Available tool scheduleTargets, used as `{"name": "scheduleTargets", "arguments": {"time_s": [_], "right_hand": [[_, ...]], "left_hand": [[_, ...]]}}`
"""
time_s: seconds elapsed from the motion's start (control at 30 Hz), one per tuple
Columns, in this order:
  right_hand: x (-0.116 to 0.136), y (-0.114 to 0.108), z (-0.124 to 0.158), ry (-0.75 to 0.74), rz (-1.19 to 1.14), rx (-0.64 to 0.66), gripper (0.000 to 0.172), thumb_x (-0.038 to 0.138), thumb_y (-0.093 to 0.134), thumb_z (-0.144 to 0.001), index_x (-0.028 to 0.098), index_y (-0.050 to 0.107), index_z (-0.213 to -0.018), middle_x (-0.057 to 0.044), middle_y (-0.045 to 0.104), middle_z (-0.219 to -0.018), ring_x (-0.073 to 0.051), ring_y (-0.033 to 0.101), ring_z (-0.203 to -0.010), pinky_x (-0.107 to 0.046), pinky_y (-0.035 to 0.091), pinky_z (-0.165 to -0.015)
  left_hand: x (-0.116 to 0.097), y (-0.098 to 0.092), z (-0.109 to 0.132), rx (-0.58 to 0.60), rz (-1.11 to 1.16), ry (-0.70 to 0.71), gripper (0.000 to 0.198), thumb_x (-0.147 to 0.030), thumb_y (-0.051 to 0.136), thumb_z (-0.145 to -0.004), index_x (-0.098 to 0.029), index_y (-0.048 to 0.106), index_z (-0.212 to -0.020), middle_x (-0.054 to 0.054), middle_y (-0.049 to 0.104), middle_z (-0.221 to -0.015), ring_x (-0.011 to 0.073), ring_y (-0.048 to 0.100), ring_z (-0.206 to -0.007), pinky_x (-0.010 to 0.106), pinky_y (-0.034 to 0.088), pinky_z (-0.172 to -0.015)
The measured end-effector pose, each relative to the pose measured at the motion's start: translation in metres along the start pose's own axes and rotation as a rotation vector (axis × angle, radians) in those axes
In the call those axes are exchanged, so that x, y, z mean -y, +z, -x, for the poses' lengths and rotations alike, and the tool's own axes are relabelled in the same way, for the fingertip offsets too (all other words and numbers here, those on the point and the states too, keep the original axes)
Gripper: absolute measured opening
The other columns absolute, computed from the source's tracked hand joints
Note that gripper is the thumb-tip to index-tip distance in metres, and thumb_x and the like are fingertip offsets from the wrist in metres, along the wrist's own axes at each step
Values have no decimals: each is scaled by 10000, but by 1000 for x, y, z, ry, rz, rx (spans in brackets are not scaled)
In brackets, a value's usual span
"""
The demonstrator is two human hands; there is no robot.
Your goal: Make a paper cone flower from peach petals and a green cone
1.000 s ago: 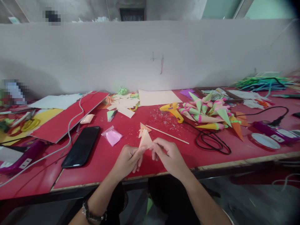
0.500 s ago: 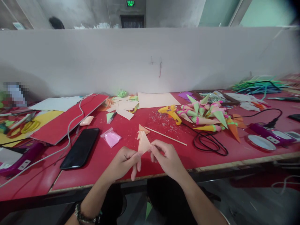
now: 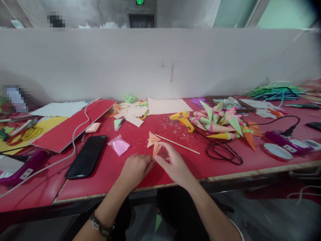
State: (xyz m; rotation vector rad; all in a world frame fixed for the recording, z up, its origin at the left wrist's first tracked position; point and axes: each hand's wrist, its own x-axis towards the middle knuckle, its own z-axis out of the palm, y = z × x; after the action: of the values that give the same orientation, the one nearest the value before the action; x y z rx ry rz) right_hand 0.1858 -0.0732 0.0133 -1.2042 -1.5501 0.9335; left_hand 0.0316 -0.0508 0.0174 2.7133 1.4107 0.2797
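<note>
A red table (image 3: 107, 171) is being covered by craft materials, with a pile of paper cones (image 3: 220, 119) being kept to the right. At the near edge, the right hand (image 3: 174, 164) is being held half curled, thumb and forefinger parted beside the work; whether anything is being gripped there cannot be told. The left hand (image 3: 135, 169) is being kept closed, the paper's lower tip apparently being pinched. Beyond, a glue gun (image 3: 183, 119) and a thin stick (image 3: 178, 144) are being left lying. Between the hands, a folded paper (image 3: 156, 149) is being held, just before loose folded pieces (image 3: 151, 138). Its pleats could be being crushed by too tight a pinch, or sprung open by too slack a one.
</note>
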Motion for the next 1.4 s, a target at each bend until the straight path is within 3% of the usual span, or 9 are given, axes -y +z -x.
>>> {"name": "scheduleTargets", "arguments": {"time_s": [0.2,0.43,0.53,0.7,0.83,0.97,1.07,1.17,1.4], "right_hand": [[0,0,-3,-42,111,25,194,208,452,-782,217,521,-963,-28,571,-922,-149,544,-859,-277,446,-748],[-2,1,-3,-2,30,54,245,167,439,-769,210,537,-989,-38,586,-996,-151,552,-910,-278,448,-776],[-3,0,-4,18,-35,56,261,139,429,-753,211,535,-980,-28,594,-972,-141,569,-876,-274,464,-761],[-2,-1,-6,-7,-57,21,298,110,416,-742,208,550,-990,-38,597,-1038,-154,560,-963,-300,449,-823],[-1,-1,-6,-46,-77,-17,328,69,428,-702,205,544,-977,-36,603,-1023,-152,560,-981,-296,434,-855],[0,-1,-5,-8,-120,-58,311,111,497,-685,198,511,-983,-45,585,-1016,-156,596,-887,-281,470,-772],[-1,-1,-4,65,-145,-46,253,141,544,-670,188,514,-917,-24,601,-861,-134,609,-698,-260,487,-654],[-1,-1,-4,106,-146,-26,179,158,523,-694,190,513,-870,17,556,-706,-95,543,-506,-240,464,-529],[0,0,-4,-20,25,-136,231,246,516,-744,205,499,-970,-19,557,-808,-125,556,-700,-252,458,-639]], "left_hand": [[-2,5,-1,-10,-71,14,342,-416,336,-845,-163,563,-802,66,631,-691,197,583,-620,265,364,-524],[3,3,0,-12,246,-77,406,-545,396,-774,-171,532,-854,65,623,-818,196,575,-704,263,386,-572],[4,0,0,-11,379,-74,356,-511,420,-778,-190,527,-890,46,618,-841,185,566,-736,262,391,-615],[1,5,-2,-45,469,-163,359,-473,442,-776,-184,499,-981,15,591,-690,158,538,-599,255,380,-553],[-3,11,-4,-159,666,-152,327,-351,489,-770,-177,432,-1041,33,603,-825,152,574,-724,256,431,-636],[-4,10,-4,-205,767,-121,266,-227,491,-762,-192,434,-1020,29,616,-872,144,590,-801,254,448,-700],[-4,8,-4,-222,717,-103,283,-170,480,-750,-202,451,-1029,25,614,-875,146,587,-814,259,448,-709],[-4,6,-3,-210,747,-130,306,-202,488,-753,-195,446,-1055,9,595,-782,141,577,-738,261,448,-675],[-6,0,-7,-19,1166,-219,200,-322,507,-755,-142,525,-841,-6,562,-719,90,507,-600,224,429,-596]]}}
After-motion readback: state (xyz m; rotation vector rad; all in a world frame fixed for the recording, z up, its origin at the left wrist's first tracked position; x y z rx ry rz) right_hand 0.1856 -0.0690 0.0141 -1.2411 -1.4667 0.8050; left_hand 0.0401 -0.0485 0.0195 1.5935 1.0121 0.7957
